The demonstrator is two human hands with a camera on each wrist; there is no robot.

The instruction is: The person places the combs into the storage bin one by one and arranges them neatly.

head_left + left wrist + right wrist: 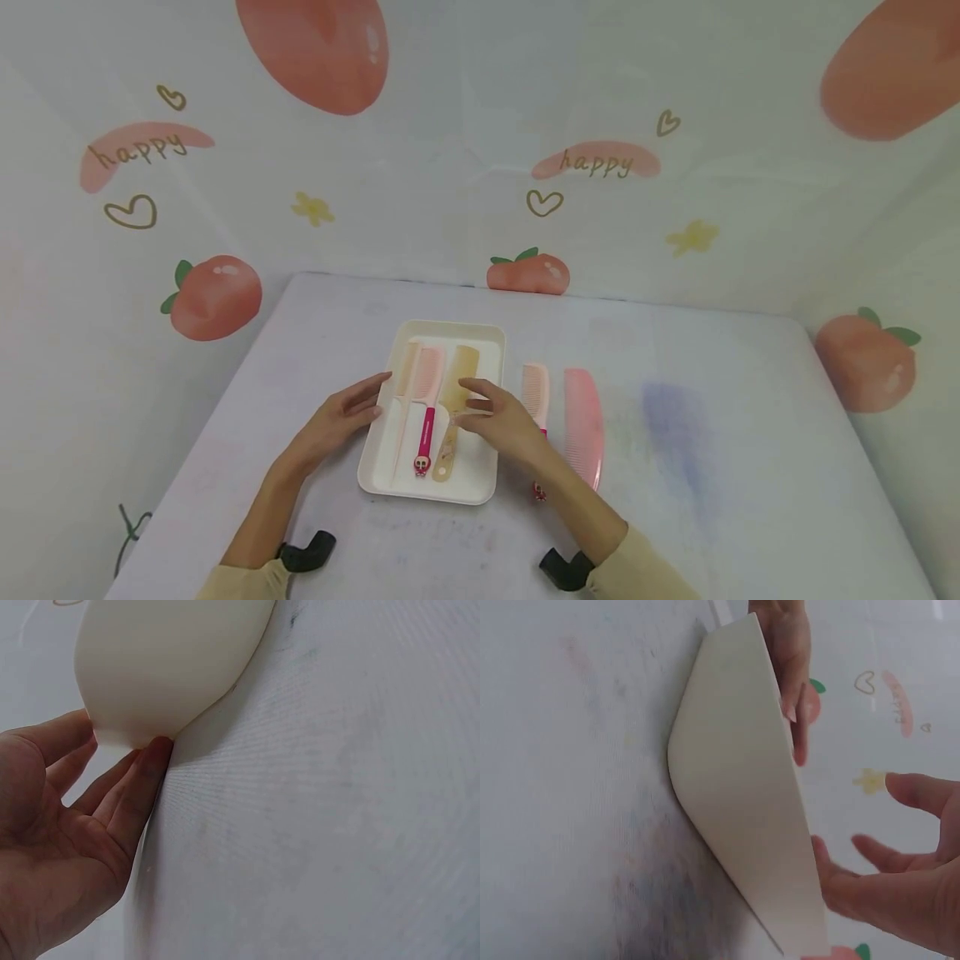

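Note:
A cream tray (427, 496) lies on the table with three combs in it: a thin pale tail comb (407, 375), a pink comb (428, 375) with a magenta handle and a yellowish comb (463, 367) with a patterned handle. Along the tray's left side, my left hand (341, 417) rests its fingertips against the outer wall, low by the table in the left wrist view. My right hand (502, 421) is over the right rim beside the yellowish comb, fingers spread and loosely bent, nothing between them.
Right of the tray lie a light pink comb (536, 392) with a magenta handle, partly behind the right forearm, and a large pink comb (588, 417). A printed cloth backdrop (450, 167) rises behind the white table (750, 467).

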